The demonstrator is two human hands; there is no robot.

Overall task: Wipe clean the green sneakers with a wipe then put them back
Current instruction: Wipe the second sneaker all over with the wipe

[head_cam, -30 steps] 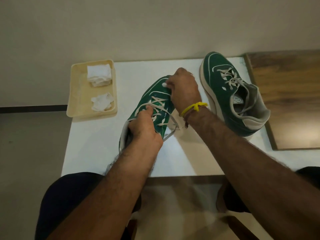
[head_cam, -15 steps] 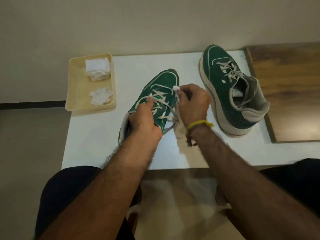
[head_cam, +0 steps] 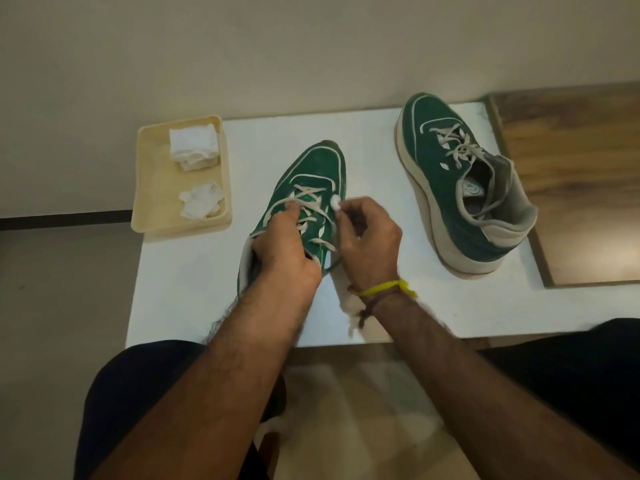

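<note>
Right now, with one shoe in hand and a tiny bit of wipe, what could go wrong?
The wipe in the right hand shows only as a small wad at the fingertips, so it might snag on the laces or miss patches. The held sneaker is steadied only by the left hand at its collar and could twist. The second sneaker sits near the table edge, so a stray elbow could nudge it.

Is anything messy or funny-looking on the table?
A little. In the tray, one wipe is crumpled beside a neat folded stack. The other sneaker lies tipped on its side near the table's right edge, laces loose.
</note>
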